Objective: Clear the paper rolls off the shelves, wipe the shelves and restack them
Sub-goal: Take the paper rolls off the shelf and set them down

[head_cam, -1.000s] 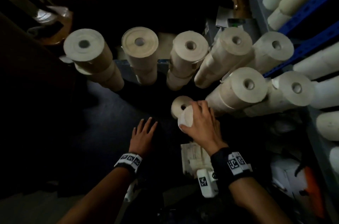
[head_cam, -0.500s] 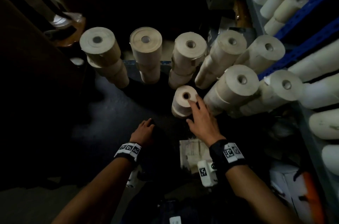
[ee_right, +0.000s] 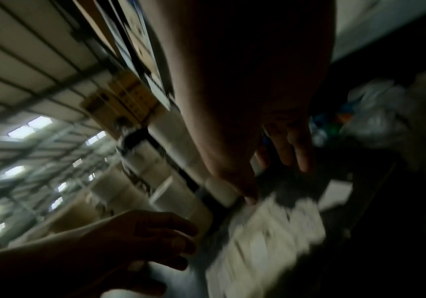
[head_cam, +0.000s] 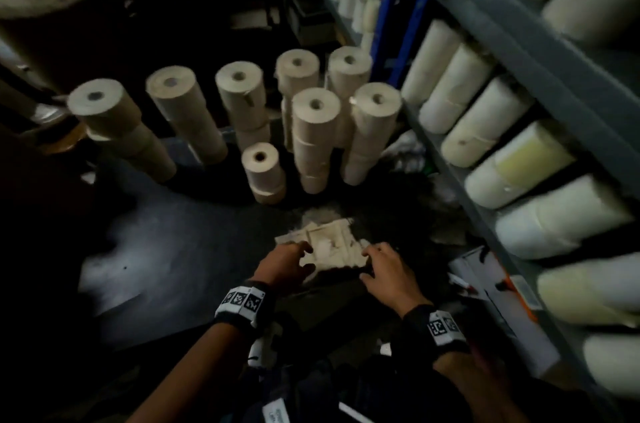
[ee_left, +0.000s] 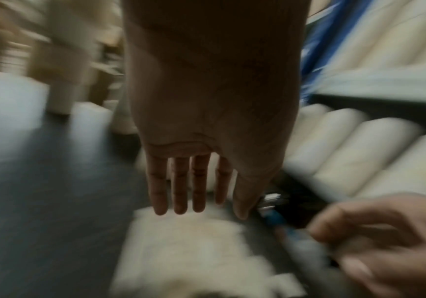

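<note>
Over folded cloth (head_cam: 329, 249), both hands' fingers (head_cam: 301, 247) spread.

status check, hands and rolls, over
Left hand and right hand open, reaching for the folded cloth on the floor. Paper rolls stacked upright ahead, more on the shelf. Nothing between hands and cloth.

beige paper rolls (head_cam: 260, 169) stand stacked upright on the floor beside the shelves (head_cam: 512, 52).

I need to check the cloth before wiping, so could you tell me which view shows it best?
The head view: the cloth lies sharp and whole on the floor between both hands. Both wrist views show it only as a pale blur, partly cropped.
</note>
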